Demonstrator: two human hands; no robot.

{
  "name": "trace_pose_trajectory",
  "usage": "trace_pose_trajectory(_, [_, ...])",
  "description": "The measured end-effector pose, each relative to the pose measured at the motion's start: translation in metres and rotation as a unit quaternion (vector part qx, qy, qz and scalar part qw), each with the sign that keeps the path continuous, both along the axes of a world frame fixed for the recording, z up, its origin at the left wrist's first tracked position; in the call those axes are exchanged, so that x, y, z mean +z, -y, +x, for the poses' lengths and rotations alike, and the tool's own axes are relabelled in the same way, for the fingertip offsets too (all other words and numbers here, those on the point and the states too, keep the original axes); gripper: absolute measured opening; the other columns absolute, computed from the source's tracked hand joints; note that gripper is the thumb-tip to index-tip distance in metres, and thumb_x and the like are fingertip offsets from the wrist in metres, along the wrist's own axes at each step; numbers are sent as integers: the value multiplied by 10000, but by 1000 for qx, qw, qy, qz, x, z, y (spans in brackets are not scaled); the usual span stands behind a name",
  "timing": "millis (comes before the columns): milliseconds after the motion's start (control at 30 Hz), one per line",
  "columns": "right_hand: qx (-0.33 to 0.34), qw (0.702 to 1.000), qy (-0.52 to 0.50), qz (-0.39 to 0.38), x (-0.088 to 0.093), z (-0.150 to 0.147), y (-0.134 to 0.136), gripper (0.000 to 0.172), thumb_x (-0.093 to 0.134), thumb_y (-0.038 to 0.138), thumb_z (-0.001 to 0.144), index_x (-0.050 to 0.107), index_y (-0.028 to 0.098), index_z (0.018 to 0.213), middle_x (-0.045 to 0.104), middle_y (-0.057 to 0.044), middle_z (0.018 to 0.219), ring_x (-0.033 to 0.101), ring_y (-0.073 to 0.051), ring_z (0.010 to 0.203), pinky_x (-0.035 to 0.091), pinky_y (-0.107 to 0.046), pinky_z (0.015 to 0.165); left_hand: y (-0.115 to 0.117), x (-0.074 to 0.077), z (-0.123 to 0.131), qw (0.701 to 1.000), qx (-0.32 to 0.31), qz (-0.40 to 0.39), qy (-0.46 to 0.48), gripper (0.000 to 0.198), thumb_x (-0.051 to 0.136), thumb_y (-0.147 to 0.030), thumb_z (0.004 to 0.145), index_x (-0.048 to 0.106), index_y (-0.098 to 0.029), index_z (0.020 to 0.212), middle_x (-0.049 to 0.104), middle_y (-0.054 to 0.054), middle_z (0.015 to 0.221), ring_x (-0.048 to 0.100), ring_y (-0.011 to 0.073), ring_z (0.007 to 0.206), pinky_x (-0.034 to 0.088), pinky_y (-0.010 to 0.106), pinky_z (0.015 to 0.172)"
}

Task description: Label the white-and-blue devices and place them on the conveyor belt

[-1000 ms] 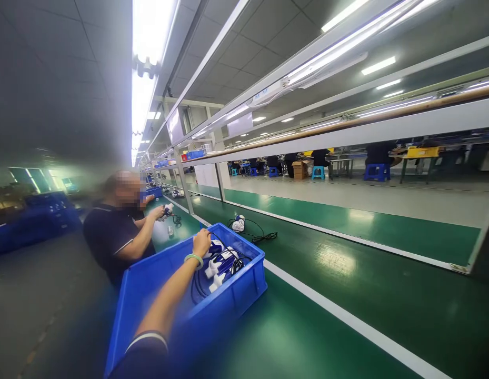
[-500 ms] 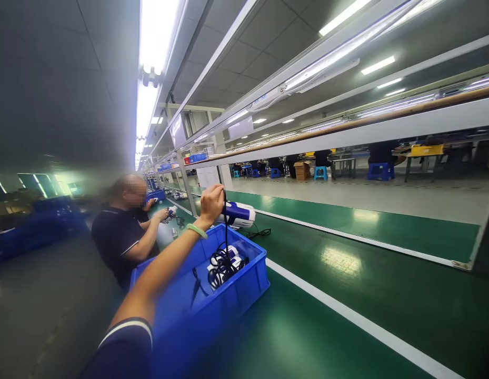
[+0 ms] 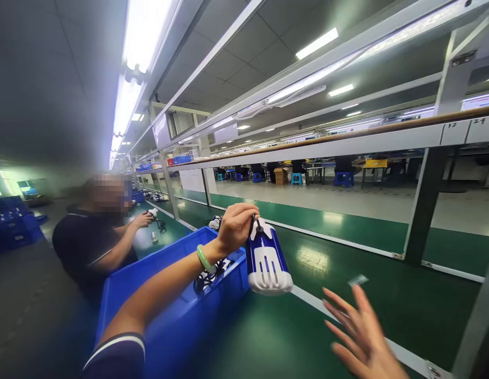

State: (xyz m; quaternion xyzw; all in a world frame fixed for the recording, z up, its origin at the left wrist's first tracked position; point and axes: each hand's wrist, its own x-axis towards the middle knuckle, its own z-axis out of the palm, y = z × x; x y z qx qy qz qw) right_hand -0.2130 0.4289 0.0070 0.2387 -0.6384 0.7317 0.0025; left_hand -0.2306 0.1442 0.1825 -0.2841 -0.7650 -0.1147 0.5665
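Observation:
My left hand is closed round the cord end of a blue and white corded appliance, which hangs in the air above the green belt, white vented end down. Its black cord trails back into the blue bin beneath my forearm, where more black cords lie coiled. My right hand is at the lower right, fingers spread, holding nothing, just below and to the right of the appliance.
A green conveyor belt with a white stripe runs from near right to far left. A co-worker in a dark shirt sits at the left, handling a similar appliance. A steel post stands at right. Another appliance lies behind the bin.
My left hand reached into the bin, lifted the appliance out by its cord end and carried it right over the belt. My right hand has come into view, open.

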Motion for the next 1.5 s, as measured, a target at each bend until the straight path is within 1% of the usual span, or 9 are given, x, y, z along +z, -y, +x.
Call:
trace_pose_trajectory(200, [185, 926, 239, -228, 45, 19, 109, 1021, 701, 572, 803, 0, 335, 1507, 355, -73, 1430, 457, -273, 1203, 433, -424, 958, -4, -8, 14, 995, -70, 15, 72, 136, 498, -136, 903, 633, -129, 919, 658, 67, 974, 590, 143, 923, 467, 297, 839])
trace_pose_trajectory(433, [130, 896, 346, -246, 40, 18, 109, 876, 793, 519, 697, 352, 307, 1423, 478, -52, 1335, 449, -283, 1211, 547, -295, 785, 63, -5, 44, 957, -62, -77, 273, 370, 549, -287, 885, 542, -147, 1227, 532, 112, 1282, 474, 191, 1210, 378, 347, 1060])
trace_pose_trajectory(567, [2, 895, 372, -247, 56, 6, 94, 852, 833, 503, 561, 511, 278, 1317, 528, -78, 1267, 456, -355, 1197, 588, -312, 655, 129, -52, 67, 878, 62, -16, 475, 847, 680, -544, 732, 383, -113, 1398, 406, 161, 1404, 387, 271, 1296, 305, 413, 1112])
trace_pose_trajectory(667, [-38, 903, 344, -253, 72, -2, 89, 603, 733, 441, 701, 589, 245, 1252, 543, -99, 1239, 496, -362, 1153, 593, -324, 661, 154, -99, 72, 797, 70, 16, 600, 932, 692, -609, 677, 380, -126, 1411, 417, 160, 1402, 416, 305, 1270, 318, 415, 1089])
trace_pose_trajectory(767, [-60, 908, 331, -250, 83, -1, 88, 528, 691, 429, 735, 619, 229, 1218, 559, -130, 1203, 510, -377, 1130, 590, -337, 648, 155, -133, 62, 755, -14, 112, 646, 798, 656, -571, 741, 424, -164, 1387, 460, 109, 1378, 444, 273, 1247, 319, 371, 1080])
trace_pose_trajectory(900, [-76, 909, 340, -229, 87, 9, 87, 798, 860, 447, 426, 639, 224, 1159, 579, -124, 1179, 563, -402, 1024, 587, -384, 660, 146, -150, 46, 750, -127, 157, 631, 646, 641, -441, 783, 466, -185, 1350, 490, 59, 1345, 434, 229, 1242, 292, 325, 1088])
trace_pose_trajectory(1167, [-71, 902, 344, -249, 93, 17, 87, 904, 911, 387, 288, 633, 210, 1130, 590, -121, 1165, 607, -340, 899, 579, -418, 661, 151, -163, 32, 768, -112, 214, 593, 534, 628, -379, 701, 546, -115, 1158, 523, 101, 1187, 427, 266, 1143, 289, 388, 1051])
trace_pose_trajectory(1400, [-57, 889, 381, -246, 100, 24, 83, 954, 906, 363, 305, 582, 191, 1186, 590, -115, 1178, 611, -325, 918, 591, -359, 661, 150, -189, -4, 741, -149, 342, 558, 626, 292, -516, 807, 462, -46, 1184, 546, 159, 1127, 516, 223, 1025, 401, 337, 923])
trace_pose_trajectory(1500, [-46, 889, 378, -254, 96, 24, 77, 928, 891, 362, 361, 561, 200, 1213, 582, -114, 1193, 583, -359, 1001, 591, -394, 682, 142, -192, -6, 723, -161, 330, 586, 580, 547, -507, 750, 543, -94, 1158, 586, 110, 1112, 525, 215, 1044, 390, 304, 939])
